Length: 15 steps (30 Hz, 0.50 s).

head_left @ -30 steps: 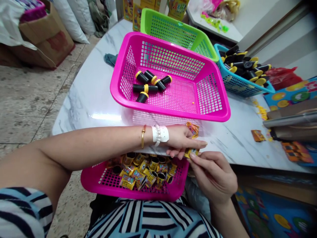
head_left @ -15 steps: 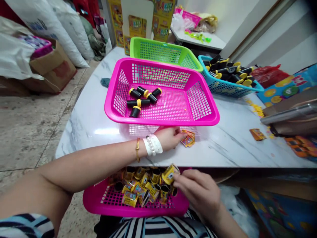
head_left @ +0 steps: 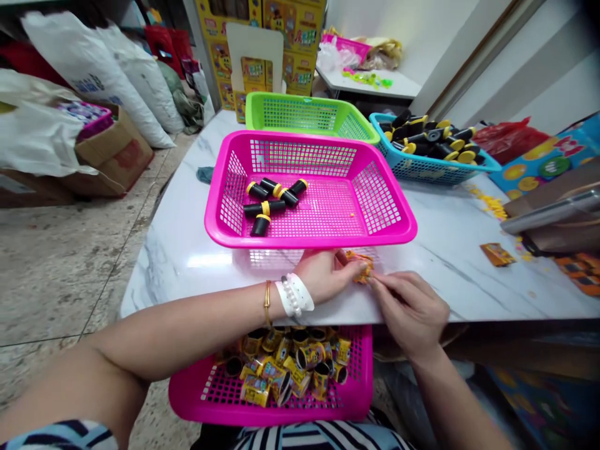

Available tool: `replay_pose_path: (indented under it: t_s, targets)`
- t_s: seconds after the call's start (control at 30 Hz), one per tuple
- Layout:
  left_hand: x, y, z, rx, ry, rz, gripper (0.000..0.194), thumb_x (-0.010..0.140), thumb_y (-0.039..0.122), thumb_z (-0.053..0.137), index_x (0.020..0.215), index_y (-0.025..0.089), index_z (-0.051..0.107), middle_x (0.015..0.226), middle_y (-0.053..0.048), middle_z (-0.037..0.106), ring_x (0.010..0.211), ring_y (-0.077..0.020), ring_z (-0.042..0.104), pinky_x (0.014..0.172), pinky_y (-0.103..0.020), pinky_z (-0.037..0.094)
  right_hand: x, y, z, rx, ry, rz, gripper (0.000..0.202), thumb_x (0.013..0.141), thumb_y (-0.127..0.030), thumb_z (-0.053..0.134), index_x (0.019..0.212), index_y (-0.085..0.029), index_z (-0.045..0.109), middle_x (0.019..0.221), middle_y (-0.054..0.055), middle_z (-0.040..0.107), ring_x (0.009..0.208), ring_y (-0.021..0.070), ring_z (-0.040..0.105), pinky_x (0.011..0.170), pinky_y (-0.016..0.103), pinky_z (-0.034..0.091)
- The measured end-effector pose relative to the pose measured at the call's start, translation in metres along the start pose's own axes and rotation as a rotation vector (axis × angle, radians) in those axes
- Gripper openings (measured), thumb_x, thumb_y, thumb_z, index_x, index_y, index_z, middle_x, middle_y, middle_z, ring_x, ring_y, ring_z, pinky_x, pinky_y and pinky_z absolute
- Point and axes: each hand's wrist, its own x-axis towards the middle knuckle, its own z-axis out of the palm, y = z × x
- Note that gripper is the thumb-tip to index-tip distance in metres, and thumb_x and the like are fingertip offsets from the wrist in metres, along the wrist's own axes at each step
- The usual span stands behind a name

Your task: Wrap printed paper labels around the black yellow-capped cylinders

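Observation:
My left hand (head_left: pixel 323 275) reaches across to the table just in front of the pink basket, its thumb and fingers closed on a small stack of orange printed labels (head_left: pixel 364 267). From the other side my right hand (head_left: pixel 415 309) pinches at the right edge of the same stack; how many labels it grips is hidden by the fingertips. Below the table edge, a second pink basket (head_left: pixel 187 390) rests at my lap. It holds many short black tubes wrapped in yellow printed labels (head_left: pixel 255 389).
The upper pink basket (head_left: pixel 407 230) holds several black tubes with yellow rims (head_left: pixel 260 225). Behind it are a green basket (head_left: pixel 253 112) and a blue basket (head_left: pixel 422 170) full of black-and-yellow pieces. More orange labels (head_left: pixel 497 254) lie at right, near a metal bar (head_left: pixel 553 209).
My right hand has let go of a yellow-wrapped tube over the lap basket and moved up to the labels. My left hand stays at the stack, with its thumb now over it.

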Motion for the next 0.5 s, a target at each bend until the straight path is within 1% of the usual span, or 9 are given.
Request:
replay_pose_path:
  t_s: [0.07, 0.13, 0.17, 0.23, 0.3, 0.37, 0.4, 0.43, 0.5]
  targets:
    - [-0.003, 0.002, 0.001, -0.143, -0.048, 0.017, 0.043, 0.086, 0.058, 0.067, 0.087, 0.015, 0.07, 0.063, 0.0, 0.061, 0.056, -0.0133, 0.053, 0.051, -0.024, 0.036, -0.008, -0.008, -0.008, -0.034, 0.079, -0.043, 0.024, 0.085, -0.009, 0.076, 0.102, -0.025, 0.079, 0.08, 0.0, 0.072, 0.066, 0.0131, 0.066, 0.063, 0.026, 0.056]
    - [-0.006, 0.004, 0.001, -0.298, -0.117, 0.048, 0.033, 0.086, 0.049, 0.069, 0.086, 0.015, 0.069, 0.059, 0.004, 0.057, 0.05, -0.0098, 0.048, 0.049, -0.022, 0.035, -0.011, -0.015, -0.013, -0.018, 0.114, -0.045, 0.032, 0.082, -0.007, 0.077, 0.108, -0.026, 0.078, 0.08, 0.0, 0.071, 0.067, 0.013, 0.065, 0.064, 0.026, 0.056]
    - [-0.006, 0.005, 0.0, -0.361, -0.154, 0.062, 0.028, 0.086, 0.043, 0.069, 0.083, 0.016, 0.068, 0.058, 0.005, 0.055, 0.048, -0.0083, 0.046, 0.048, -0.021, 0.035, -0.011, -0.017, -0.015, 0.025, 0.109, 0.005, 0.034, 0.082, -0.01, 0.079, 0.112, -0.026, 0.077, 0.083, 0.001, 0.071, 0.069, 0.0132, 0.064, 0.064, 0.026, 0.056]
    - [-0.008, 0.008, -0.002, -0.432, -0.232, 0.079, 0.023, 0.085, 0.037, 0.069, 0.077, 0.016, 0.065, 0.057, 0.006, 0.054, 0.046, -0.007, 0.046, 0.047, -0.019, 0.036, -0.006, -0.021, -0.016, 0.2, 0.072, 0.215, 0.036, 0.083, -0.024, 0.08, 0.119, -0.024, 0.075, 0.093, 0.004, 0.072, 0.074, 0.0146, 0.066, 0.062, 0.026, 0.056]
    - [-0.009, 0.011, -0.005, -0.45, -0.288, 0.095, 0.025, 0.084, 0.038, 0.07, 0.074, 0.016, 0.063, 0.057, 0.006, 0.054, 0.046, -0.0066, 0.048, 0.045, -0.019, 0.037, 0.002, -0.021, -0.015, 0.46, -0.036, 0.5, 0.038, 0.086, -0.04, 0.077, 0.119, -0.021, 0.073, 0.098, 0.007, 0.074, 0.074, 0.0157, 0.068, 0.058, 0.026, 0.056]
    - [-0.011, 0.015, -0.006, -0.436, -0.27, 0.12, 0.026, 0.084, 0.038, 0.07, 0.075, 0.016, 0.062, 0.058, 0.006, 0.054, 0.045, -0.0059, 0.048, 0.044, -0.018, 0.038, 0.01, -0.02, -0.013, 0.692, -0.165, 0.719, 0.037, 0.086, -0.049, 0.075, 0.103, -0.016, 0.076, 0.087, 0.007, 0.074, 0.066, 0.015, 0.066, 0.053, 0.024, 0.054]
    - [-0.012, 0.017, -0.006, -0.425, -0.23, 0.132, 0.025, 0.085, 0.038, 0.069, 0.075, 0.016, 0.061, 0.058, 0.006, 0.054, 0.044, -0.0055, 0.047, 0.044, -0.017, 0.037, 0.013, -0.019, -0.012, 0.759, -0.197, 0.785, 0.037, 0.084, -0.051, 0.077, 0.093, -0.015, 0.076, 0.079, 0.006, 0.073, 0.06, 0.0136, 0.064, 0.051, 0.023, 0.052]
    - [-0.013, 0.018, -0.006, -0.415, -0.176, 0.14, 0.025, 0.086, 0.037, 0.068, 0.076, 0.016, 0.06, 0.058, 0.006, 0.054, 0.043, -0.0052, 0.047, 0.043, -0.017, 0.037, 0.014, -0.018, -0.011, 0.785, -0.186, 0.825, 0.039, 0.081, -0.052, 0.079, 0.083, -0.014, 0.074, 0.07, 0.004, 0.07, 0.055, 0.0119, 0.06, 0.049, 0.022, 0.049]
    - [-0.017, 0.019, -0.005, -0.403, -0.062, 0.149, 0.027, 0.089, 0.039, 0.065, 0.076, 0.017, 0.058, 0.058, 0.006, 0.055, 0.041, -0.0047, 0.046, 0.04, -0.017, 0.035, 0.016, -0.018, -0.01, 0.741, -0.059, 0.849, 0.042, 0.08, -0.053, 0.08, 0.071, -0.014, 0.068, 0.058, -0.001, 0.062, 0.048, 0.0089, 0.052, 0.045, 0.02, 0.044]
